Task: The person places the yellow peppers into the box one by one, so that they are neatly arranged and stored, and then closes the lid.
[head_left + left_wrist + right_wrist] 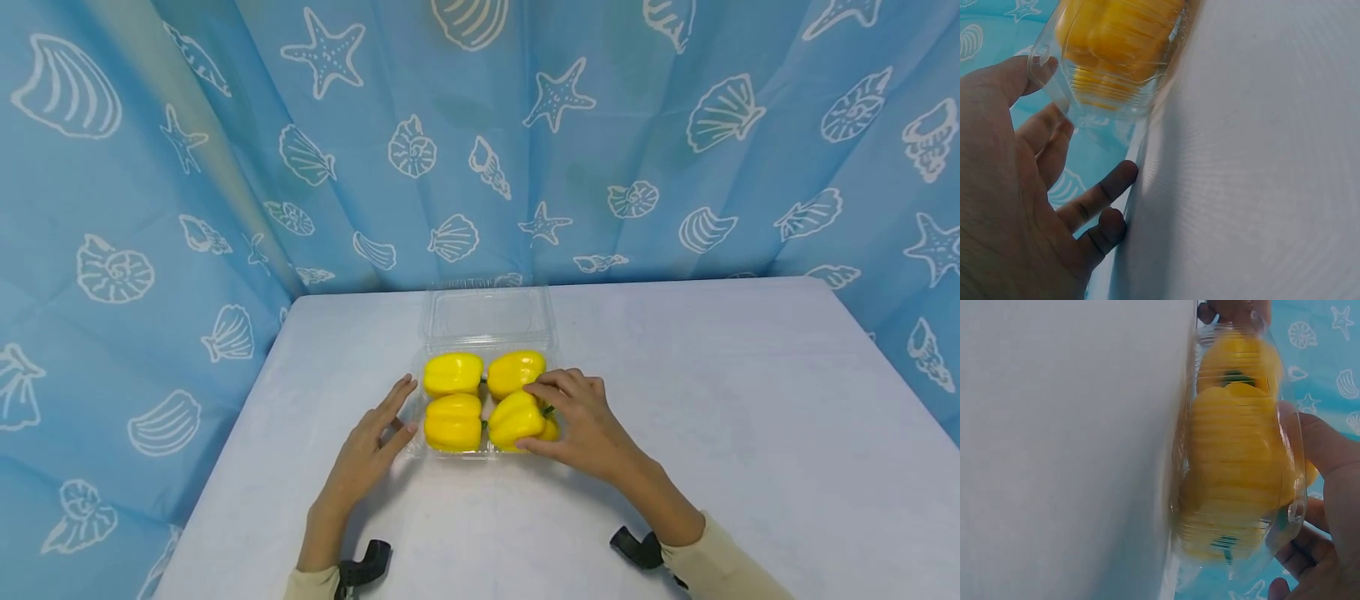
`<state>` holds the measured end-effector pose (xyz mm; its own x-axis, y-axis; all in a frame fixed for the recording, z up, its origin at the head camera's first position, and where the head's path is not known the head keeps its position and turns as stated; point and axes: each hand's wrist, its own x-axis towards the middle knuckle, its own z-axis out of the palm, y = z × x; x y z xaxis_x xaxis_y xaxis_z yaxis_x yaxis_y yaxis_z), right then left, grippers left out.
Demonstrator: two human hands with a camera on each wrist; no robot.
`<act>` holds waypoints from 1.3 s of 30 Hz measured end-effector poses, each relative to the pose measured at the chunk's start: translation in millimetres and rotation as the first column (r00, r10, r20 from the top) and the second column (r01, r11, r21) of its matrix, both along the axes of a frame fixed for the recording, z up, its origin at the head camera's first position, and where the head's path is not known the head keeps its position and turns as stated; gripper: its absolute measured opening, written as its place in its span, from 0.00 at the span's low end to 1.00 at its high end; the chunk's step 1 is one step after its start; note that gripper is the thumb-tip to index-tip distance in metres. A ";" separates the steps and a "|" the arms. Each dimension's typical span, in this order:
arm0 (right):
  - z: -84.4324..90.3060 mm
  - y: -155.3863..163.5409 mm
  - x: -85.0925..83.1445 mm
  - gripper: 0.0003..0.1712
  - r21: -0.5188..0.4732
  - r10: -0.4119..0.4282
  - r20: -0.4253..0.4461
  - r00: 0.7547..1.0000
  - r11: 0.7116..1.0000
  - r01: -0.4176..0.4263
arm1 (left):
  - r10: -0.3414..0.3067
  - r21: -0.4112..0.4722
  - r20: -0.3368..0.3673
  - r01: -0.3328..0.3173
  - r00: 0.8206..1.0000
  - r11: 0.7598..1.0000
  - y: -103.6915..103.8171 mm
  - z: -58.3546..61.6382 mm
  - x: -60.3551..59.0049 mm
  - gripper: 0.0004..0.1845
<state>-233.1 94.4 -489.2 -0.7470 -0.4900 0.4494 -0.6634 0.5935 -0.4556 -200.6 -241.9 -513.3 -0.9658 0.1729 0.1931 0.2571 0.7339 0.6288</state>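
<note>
A pale worktop (675, 417) stands before a blue seashell curtain (150, 208). On it sits a clear clamshell tray (487, 321) (lid hinged back) holding four yellow peppers. The right hand (588, 425) curls its grip round the near-right pepper (516, 419). The left hand (371, 446), fingers straight, rests against the tray's left edge.

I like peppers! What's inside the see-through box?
Four yellow peppers fill the clear box, whose lid lies open. The right hand grips the near-right pepper, hiding part of it.
</note>
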 end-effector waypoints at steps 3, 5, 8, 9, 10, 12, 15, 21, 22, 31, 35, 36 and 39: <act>2.0 1.7 -1.2 0.40 0.016 -0.005 0.021 1.000 1.000 0.005 | -0.002 -0.001 -0.008 0.002 1.000 1.000 0.4 1.9 -2.3 0.32; 5.1 2.9 -1.2 0.40 0.053 -0.005 0.027 1.000 0.999 0.003 | 0.000 -0.001 -0.009 0.000 1.000 1.000 0.5 2.6 -2.7 0.32; 9.9 4.7 -0.4 0.41 0.137 0.011 0.010 1.000 0.990 -0.012 | 0.004 -0.008 -0.005 -0.004 1.000 1.000 0.1 0.6 -2.2 0.32; 11.8 5.7 0.1 0.42 0.160 0.020 0.002 1.000 0.987 -0.020 | 0.006 -0.006 -0.001 -0.006 1.000 1.000 0.1 0.2 -1.7 0.32; 13.5 6.8 0.6 0.42 0.177 0.030 -0.003 1.000 0.984 -0.029 | 0.008 -0.006 0.002 -0.008 1.000 1.000 0.3 -0.1 -1.1 0.32; 15.2 9.5 0.8 0.41 0.190 0.042 -0.010 0.999 0.981 -0.039 | 0.007 -0.008 0.005 -0.007 1.000 1.000 0.6 -0.3 -0.6 0.32; 16.3 13.4 0.3 0.39 0.163 0.053 0.005 0.999 0.985 -0.053 | 0.000 -0.004 -0.006 0.000 1.000 1.000 1.7 1.4 -1.0 0.32; 17.1 15.8 -2.6 0.36 0.105 0.047 0.001 0.999 0.993 -0.047 | -0.020 0.005 -0.034 0.020 0.999 1.000 5.0 5.2 -5.6 0.32; 17.4 15.7 -2.5 0.36 0.103 0.044 0.004 0.999 0.994 -0.044 | -0.020 0.005 -0.030 0.020 0.999 1.000 5.3 5.5 -5.9 0.32; 18.6 17.6 -5.6 0.38 0.120 0.071 0.145 0.987 0.989 -0.089 | 0.010 0.016 0.005 -0.010 1.000 1.000 1.7 -0.8 -1.0 0.32; 19.8 24.3 -9.1 0.40 0.090 0.074 0.245 0.967 0.991 -0.099 | 0.007 0.016 0.017 -0.007 1.000 1.000 1.5 -3.9 0.2 0.32; 18.8 25.7 -11.2 0.40 0.059 0.067 0.269 0.961 0.995 -0.086 | 0.007 0.014 0.017 -0.008 1.000 1.000 1.4 -4.1 0.2 0.32; 10.7 30.2 -21.5 0.34 -0.080 0.017 0.311 0.950 0.997 0.009 | 0.011 0.004 0.010 -0.012 1.000 1.000 0.8 -3.7 -0.7 0.32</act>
